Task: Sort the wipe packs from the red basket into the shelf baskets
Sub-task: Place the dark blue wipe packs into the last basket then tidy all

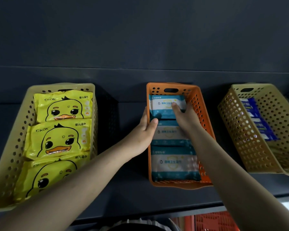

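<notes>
An orange basket (172, 185) stands in the middle of the dark shelf and holds three teal-and-white wipe packs in a row. My left hand (147, 129) grips the basket's left rim, thumb hooked inside. My right hand (185, 117) reaches into the basket and holds the farthest teal wipe pack (163, 104), thumb on top and fingers along its right edge. The middle pack is partly hidden under my right wrist. Part of the red basket (213, 222) shows at the bottom edge, below the shelf; its contents are out of view.
A pale yellow basket (15, 139) on the left holds three yellow duck-print packs (62, 107). A tan basket (240, 130) on the right holds blue packs (255, 117). A black basket sits between the yellow and orange ones. The dark shelf (127, 189) ends near its front edge.
</notes>
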Demonstrator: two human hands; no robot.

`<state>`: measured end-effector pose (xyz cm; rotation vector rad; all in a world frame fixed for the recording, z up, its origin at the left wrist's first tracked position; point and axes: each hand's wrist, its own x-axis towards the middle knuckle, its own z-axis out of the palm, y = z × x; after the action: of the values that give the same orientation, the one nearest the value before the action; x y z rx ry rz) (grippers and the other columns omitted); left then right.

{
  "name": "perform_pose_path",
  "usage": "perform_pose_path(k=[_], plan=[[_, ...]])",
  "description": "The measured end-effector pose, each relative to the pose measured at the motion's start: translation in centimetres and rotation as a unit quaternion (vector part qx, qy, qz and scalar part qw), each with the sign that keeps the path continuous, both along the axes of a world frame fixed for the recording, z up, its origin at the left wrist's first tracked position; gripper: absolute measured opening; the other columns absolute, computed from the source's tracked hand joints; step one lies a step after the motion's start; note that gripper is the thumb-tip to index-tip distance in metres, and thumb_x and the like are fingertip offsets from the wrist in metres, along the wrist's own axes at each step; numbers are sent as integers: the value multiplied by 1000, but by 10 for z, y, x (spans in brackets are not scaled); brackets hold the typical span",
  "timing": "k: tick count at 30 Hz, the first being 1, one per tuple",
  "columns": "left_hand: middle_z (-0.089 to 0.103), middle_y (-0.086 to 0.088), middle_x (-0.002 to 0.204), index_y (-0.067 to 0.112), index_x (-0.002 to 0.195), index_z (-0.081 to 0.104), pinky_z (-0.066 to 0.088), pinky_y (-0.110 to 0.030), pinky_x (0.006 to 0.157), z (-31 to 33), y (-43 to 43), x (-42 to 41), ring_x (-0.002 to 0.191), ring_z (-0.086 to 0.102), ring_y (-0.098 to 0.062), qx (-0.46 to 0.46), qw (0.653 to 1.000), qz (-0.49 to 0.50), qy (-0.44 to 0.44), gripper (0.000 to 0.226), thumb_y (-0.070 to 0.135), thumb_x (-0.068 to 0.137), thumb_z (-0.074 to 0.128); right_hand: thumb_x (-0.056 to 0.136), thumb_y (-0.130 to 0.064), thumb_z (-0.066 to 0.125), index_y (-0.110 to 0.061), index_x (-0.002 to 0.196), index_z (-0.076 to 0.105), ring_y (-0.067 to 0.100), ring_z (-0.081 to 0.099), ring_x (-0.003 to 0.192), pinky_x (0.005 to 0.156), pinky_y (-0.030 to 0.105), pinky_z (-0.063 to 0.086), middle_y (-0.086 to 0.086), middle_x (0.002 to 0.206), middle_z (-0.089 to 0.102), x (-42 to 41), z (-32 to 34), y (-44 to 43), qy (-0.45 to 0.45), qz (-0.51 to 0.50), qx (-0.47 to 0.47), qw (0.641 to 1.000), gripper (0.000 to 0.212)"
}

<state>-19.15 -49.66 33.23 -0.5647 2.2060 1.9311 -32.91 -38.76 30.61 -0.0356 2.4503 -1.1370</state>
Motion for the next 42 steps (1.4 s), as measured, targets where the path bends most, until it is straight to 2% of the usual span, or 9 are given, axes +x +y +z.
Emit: perform_pose_path(k=[4, 12, 18, 22, 25, 28, 30, 35, 42], plan=[[32, 33, 119, 42, 150, 1, 24, 12, 66, 1, 0, 0, 88, 36, 27, -4, 1000, 0, -5, 53, 40, 104, 26, 88, -59, 50, -33, 141, 35, 23, 64, 103, 93, 49, 51, 1, 119, 61, -1, -2, 0, -93, -34, -48, 994, 61], [39, 34, 124, 45, 149, 5, 33, 1, 83, -6, 0, -1, 93, 43, 27, 7, 1000, 1, 7, 52, 40, 103, 28, 97, -54, 40, -29, 151, 23, 28, 47, 130, 109, 50, 37, 3, 145, 46, 9, -1, -5, -69, 24, -28, 997, 62], [25, 49, 106, 41, 150, 4, 24, 13, 67, 0, -1, 0, 80, 28, 42, 21, 1000, -1, 1, 51, 39, 104, 26, 91, -66, 35, -27, 138, 43, 21, 65, 104, 94, 47, 51, 1, 120, 65, 3, 18, 9, -97, 11, -18, 995, 62], [24, 47, 112, 44, 149, 5, 22, 10, 71, -1, -1, 2, 102, 27, 29, 25, 1000, 12, 4, 50, 41, 103, 26, 89, -64, 45, -28, 121, 51, 28, 62, 104, 99, 52, 45, 7, 114, 63, 18, 31, 37, -197, -48, -29, 979, 49], [27, 49, 104, 49, 145, 9, 24, 8, 72, -3, 0, 1, 90, 33, 36, 17, 1000, 17, 6, 46, 42, 103, 26, 83, -66, 54, -27, 125, 47, 31, 64, 102, 98, 53, 46, 11, 115, 63, 40, 26, 60, -266, -85, -16, 960, 58], [32, 47, 103, 47, 147, 10, 27, -5, 89, -5, 1, 1, 92, 37, 30, 20, 999, 23, 9, 47, 42, 103, 27, 94, -54, 49, -25, 114, 50, 30, 69, 94, 89, 49, 53, 12, 105, 68, 55, 22, 66, -307, -101, -49, 945, 35], [37, 43, 110, 46, 149, 9, 28, -11, 93, -7, 2, 1, 93, 37, 29, 30, 999, 17, 12, 49, 42, 103, 27, 97, -49, 46, -25, 122, 50, 29, 71, 88, 80, 45, 56, 10, 100, 71, 62, 18, 63, -314, -105, -69, 941, 35], [37, 44, 110, 46, 149, 8, 31, 4, 75, -8, 0, 1, 87, 39, 34, 49, 999, 11, 14, 49, 41, 104, 25, 96, -54, 46, -21, 123, 49, 30, 72, 87, 79, 45, 57, 12, 99, 71, 62, 20, 62, -315, -113, -80, 939, 42], [45, 35, 119, 45, 150, 6, 34, -8, 89, -12, 0, 1, 103, 47, 19, 56, 998, 18, 11, 51, 43, 103, 25, 96, -60, 37, -27, 140, 36, 29, 69, 95, 92, 47, 53, 12, 109, 67, 60, 25, 49, -288, -76, -45, 953, 55]])
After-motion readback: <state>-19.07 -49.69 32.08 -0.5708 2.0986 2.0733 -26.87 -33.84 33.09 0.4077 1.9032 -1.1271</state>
